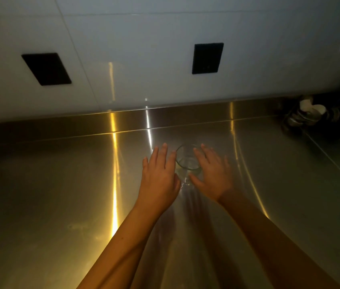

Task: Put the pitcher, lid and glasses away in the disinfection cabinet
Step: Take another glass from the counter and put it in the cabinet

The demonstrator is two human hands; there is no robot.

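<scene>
Head view, the only one supplied. One clear glass (186, 163) stands upright on the steel counter (60, 184), mouth up, long axis vertical, straight ahead of the person and near the raised back edge.

The left hand (158, 178) lies just beside it on one flank and the right hand (211, 174) on the other, so the glass sits directly between them. Both hands are palm down with fingers extended and spread; neither is curled round anything.

- The right hand's fingers overlap the glass's far side in the picture. The left hand's nearest finger runs along its rim.
- Whether either hand actually touches the glass cannot be told — the glass is transparent and the light is dim.
- Neither hand is clearly nearer. The right appears marginally better placed to close round the wall of the glass.

Judgement: the coming move is a grasp and lift, turning on the hands closing inward from both sides.

No pitcher, lid or disinfection cabinet is in view.

Remaining items:
- a white tiled wall (133, 49) carries two black plates (46, 69);
- dark clutter (310, 115) lies in the far right corner, too blurred to identify.

Brands, labels, writing — none legible anywhere.
</scene>
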